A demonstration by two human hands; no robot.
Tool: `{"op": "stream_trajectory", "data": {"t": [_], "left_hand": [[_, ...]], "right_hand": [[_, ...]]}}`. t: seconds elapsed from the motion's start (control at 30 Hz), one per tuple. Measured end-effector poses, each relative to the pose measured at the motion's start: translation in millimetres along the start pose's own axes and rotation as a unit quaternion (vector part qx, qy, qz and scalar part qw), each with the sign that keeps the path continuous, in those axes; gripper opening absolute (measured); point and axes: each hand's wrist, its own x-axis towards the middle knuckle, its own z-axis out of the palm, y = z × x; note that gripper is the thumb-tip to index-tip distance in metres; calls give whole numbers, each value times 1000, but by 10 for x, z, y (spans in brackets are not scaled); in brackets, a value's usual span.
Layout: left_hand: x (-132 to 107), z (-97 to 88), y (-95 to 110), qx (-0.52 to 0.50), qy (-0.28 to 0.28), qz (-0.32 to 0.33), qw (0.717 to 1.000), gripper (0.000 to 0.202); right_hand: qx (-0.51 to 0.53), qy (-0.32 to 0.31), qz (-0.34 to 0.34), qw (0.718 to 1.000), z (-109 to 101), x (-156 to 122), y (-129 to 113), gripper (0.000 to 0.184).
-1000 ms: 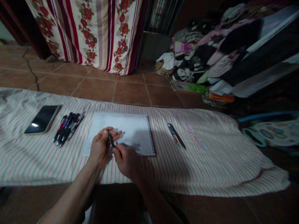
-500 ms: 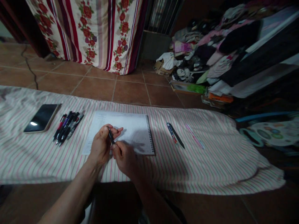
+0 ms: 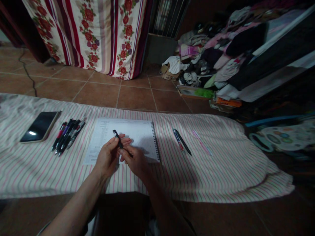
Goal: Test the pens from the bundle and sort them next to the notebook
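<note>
left hand (image 3: pixel 109 154) + right hand (image 3: pixel 136 161): both pinching black pen (image 3: pixel 120 143) | pen over spiral notebook (image 3: pixel 137 129), slanting 11-to-5 o'clock | pen bundle (image 3: pixel 68 137) at notebook's 9 o'clock, smartphone (image 3: pixel 40 126) beyond | pen pair (image 3: pixel 184 143) at 3 o'clock

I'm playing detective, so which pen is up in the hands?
The black pen above the notebook, held in the left hand and right hand. The others lie on the striped cloth: a bunch near the phone, three pens right of the notebook.
</note>
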Motion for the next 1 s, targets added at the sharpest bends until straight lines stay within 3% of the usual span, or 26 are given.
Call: {"op": "stream_trajectory", "data": {"t": [0.2, 0.33, 0.43, 0.57, 0.73, 1.0], "left_hand": [[15, -4, -20, -6, 24, -11, 1000, 16], [53, -35, -20, -31, 53, 13, 998, 16], [75, -51, -30, -41, 60, 24, 997, 15], [78, -35, -49, -44, 59, 17, 997, 15], [71, -1, -95, -18, 48, 19, 999, 7], [18, 36, -137, 61, 39, 8, 997, 13]], "right_hand": [[59, -54, 58, 995, -81, 1, 11, 34], [31, -21, 53, 998, -177, 5, 38, 40], [-2, -9, 30, 1000, -231, -6, 51, 33], [3, -44, 10, 999, -248, -48, 64, 18], [9, -44, 18, 999, -265, -86, 84, 15], [10, -14, 15, 1000, -388, -159, 96, 13]]}}
